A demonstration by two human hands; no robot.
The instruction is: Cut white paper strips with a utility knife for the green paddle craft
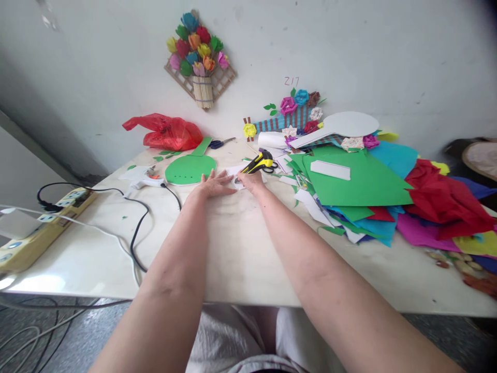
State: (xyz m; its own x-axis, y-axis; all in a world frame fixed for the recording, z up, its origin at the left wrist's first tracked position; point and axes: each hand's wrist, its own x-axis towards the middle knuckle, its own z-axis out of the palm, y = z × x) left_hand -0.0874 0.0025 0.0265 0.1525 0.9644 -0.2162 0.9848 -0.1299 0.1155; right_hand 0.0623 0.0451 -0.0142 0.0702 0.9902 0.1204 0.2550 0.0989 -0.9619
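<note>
My right hand (251,181) is closed around a yellow and black utility knife (257,162), whose body slants up to the right. Under the knife lies a small white piece of card (235,171) on the table. My left hand (214,183) rests flat with spread fingers, its fingertips by the left edge of that card. Just left of this hand is a round green paddle-shaped card (190,170) with a strip handle. The knife's tip is hidden by my right hand.
A white glue gun (145,182) with a cord and a yellow power strip (42,228) are at left. Behind stand a red plastic bag (171,133) and dark scissors (221,143). Coloured paper, with a green sheet (361,181) on top, heaps at right near a white paddle-shaped card (349,124).
</note>
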